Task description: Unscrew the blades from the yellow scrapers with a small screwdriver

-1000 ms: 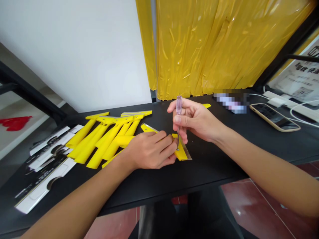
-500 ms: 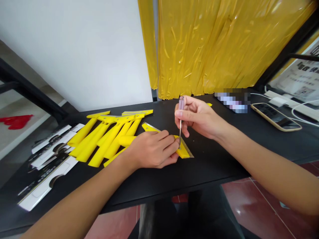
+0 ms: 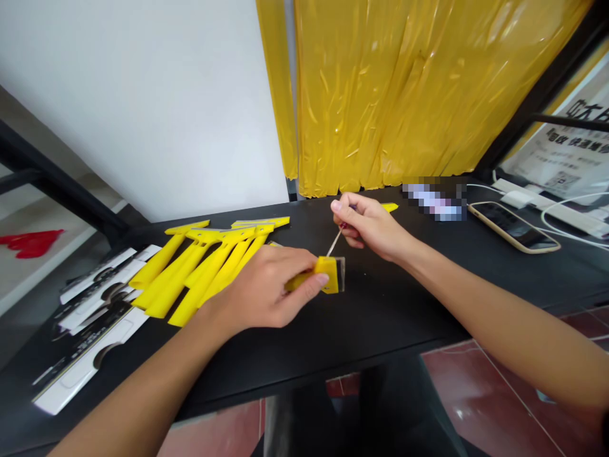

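My left hand (image 3: 273,285) is closed round a yellow scraper (image 3: 328,274), with its head and clear-edged strip sticking out to the right past my thumb. Most of its handle is hidden under my palm. Between the fingers of my right hand (image 3: 371,223) is a screwdriver (image 3: 335,241), its thin metal shaft slanting down to the left. The shaft's lower end meets the upper edge of the scraper head; whether it touches a screw is hidden. Several more yellow scrapers (image 3: 200,263) lie in a row to the left of my left hand.
White and black card sleeves (image 3: 85,368) are stacked at the table's left. A phone (image 3: 514,226), white cables and a power strip (image 3: 566,212) lie at the right. A yellow piece (image 3: 390,207) lies behind my right hand. A white panel (image 3: 157,108) and yellow wrapped stack (image 3: 380,95) rise behind.
My left hand has turned the scraper, so its head now stands on edge. The screwdriver has gone from nearly upright to slanted, and my right hand has shifted slightly.
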The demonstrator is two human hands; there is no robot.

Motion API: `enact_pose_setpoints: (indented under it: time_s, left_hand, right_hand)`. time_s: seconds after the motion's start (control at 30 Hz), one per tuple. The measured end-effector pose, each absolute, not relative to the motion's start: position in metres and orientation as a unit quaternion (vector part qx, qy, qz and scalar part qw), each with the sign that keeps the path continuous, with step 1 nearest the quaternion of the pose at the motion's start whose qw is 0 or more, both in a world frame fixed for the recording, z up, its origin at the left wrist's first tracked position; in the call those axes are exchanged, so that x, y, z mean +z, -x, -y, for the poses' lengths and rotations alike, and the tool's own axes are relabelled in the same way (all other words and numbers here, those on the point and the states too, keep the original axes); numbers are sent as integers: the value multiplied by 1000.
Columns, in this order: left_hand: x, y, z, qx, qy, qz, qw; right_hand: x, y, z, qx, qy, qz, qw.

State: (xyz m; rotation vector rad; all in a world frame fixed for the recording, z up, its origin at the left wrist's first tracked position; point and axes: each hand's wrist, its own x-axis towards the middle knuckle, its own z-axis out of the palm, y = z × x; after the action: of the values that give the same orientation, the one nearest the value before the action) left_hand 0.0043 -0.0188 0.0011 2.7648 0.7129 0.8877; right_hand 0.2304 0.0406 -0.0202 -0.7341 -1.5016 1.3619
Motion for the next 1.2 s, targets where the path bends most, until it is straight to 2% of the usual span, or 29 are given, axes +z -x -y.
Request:
enact_pose_setpoints:
  time_s: [0.07,0.2,0.3,0.47,0.53,0.77,0.97,1.2]
  left_hand:
    - [7,-1,18,318,-887,-275,190]
    - [16,5,14,340,-734,-302,504]
    - [21,6,11,371,-615,-313,621]
    - [21,10,2,391,-516,-317,693]
    - [20,14,-3,377,-488,-315,722]
    - [23,29,-12,280,-420,-246,828]
    - [23,30,-14,260,-424,-263,826]
    - [18,30,-20,282,-399,-277,827]
  right_hand:
    - [-23,-230,-42,547,309,627,462]
    - [-28,-229,-42,484,300,674,470]
    - [-29,-229,-41,401,291,718,489]
    - [-25,-230,-41,216,302,783,500]
    - [-24,-230,-38,178,306,800,485]
    - [-26,-220,-21,242,343,809,412]
    - [-26,-213,-13,331,374,780,377]
    - [-26,-212,-14,310,373,785,385]
